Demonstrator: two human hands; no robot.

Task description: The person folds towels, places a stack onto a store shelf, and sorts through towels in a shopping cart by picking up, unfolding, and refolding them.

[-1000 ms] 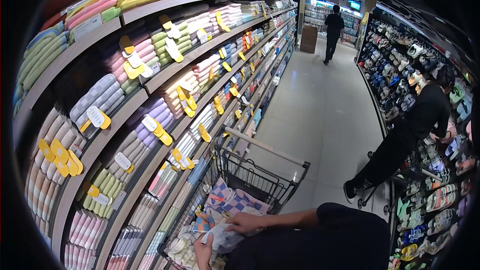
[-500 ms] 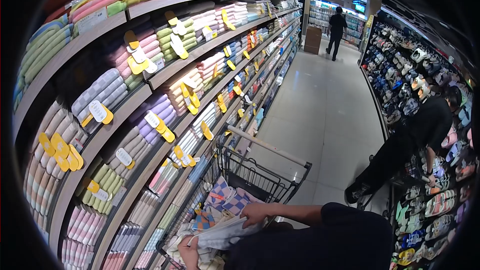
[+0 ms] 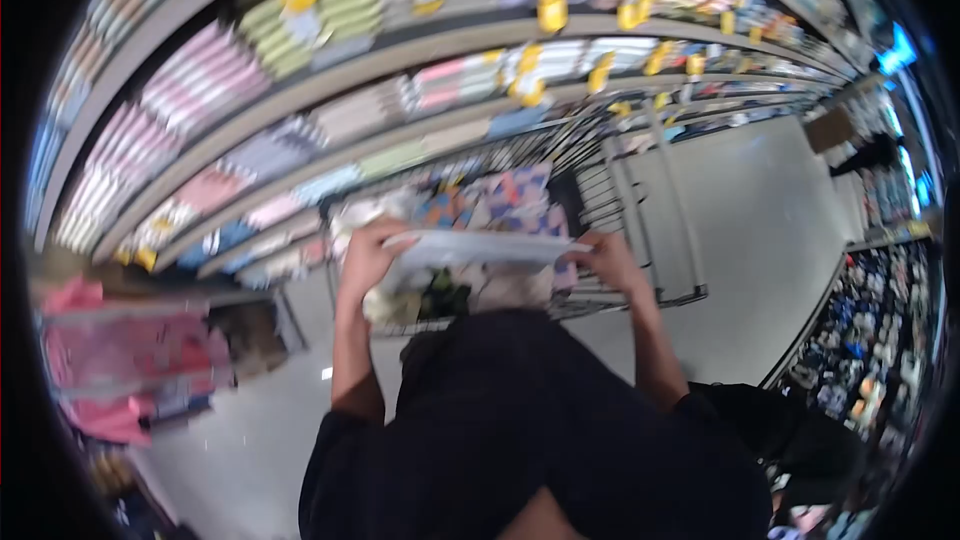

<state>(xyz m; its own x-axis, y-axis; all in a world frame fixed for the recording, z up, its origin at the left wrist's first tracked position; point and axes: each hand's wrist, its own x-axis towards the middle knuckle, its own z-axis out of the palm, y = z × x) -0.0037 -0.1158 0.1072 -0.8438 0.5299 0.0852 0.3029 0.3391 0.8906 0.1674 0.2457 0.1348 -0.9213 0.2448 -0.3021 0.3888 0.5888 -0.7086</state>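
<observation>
Left hand (image 3: 372, 255), clamped on the 9 o'clock end of white item (image 3: 485, 247); white item, above shopping cart (image 3: 674, 202), long axis running 9 to 3 o'clock; right hand (image 3: 608, 261), clamped on the 3 o'clock end.

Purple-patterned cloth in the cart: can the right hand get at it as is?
Probably, if it lets go first: the right hand grips one end of the white item, but the purple-patterned cloth lies close by, partly uncovered.
</observation>
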